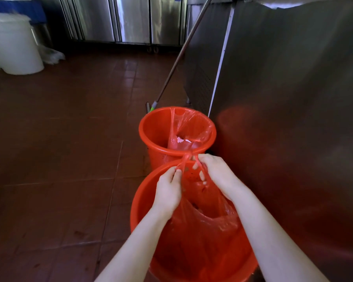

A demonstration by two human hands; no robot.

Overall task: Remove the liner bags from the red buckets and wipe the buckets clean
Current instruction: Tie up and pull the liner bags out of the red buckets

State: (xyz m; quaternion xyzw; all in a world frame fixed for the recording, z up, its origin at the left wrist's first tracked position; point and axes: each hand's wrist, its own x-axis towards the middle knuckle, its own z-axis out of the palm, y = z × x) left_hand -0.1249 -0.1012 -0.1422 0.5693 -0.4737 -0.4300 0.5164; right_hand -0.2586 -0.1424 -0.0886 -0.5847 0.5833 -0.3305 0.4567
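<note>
Two red buckets stand on the floor beside a steel cabinet. The near bucket [143, 202] holds a red liner bag [206, 226] whose handles are drawn up above the rim. My left hand [168, 190] pinches one handle strip and my right hand [216, 174] grips the other; the strips cross between the hands, over the bucket's far rim. The far bucket [155, 129] has its own red liner bag [190, 129] sagging inside along the right wall, with white scraps at the bottom.
A steel cabinet [293, 119] rises close on the right of both buckets. A mop handle [181, 53] leans behind the far bucket. White tubs [14, 47] stand far left, steel cupboards [130, 19] along the back. Brown floor tiles [59, 159] spread to the left.
</note>
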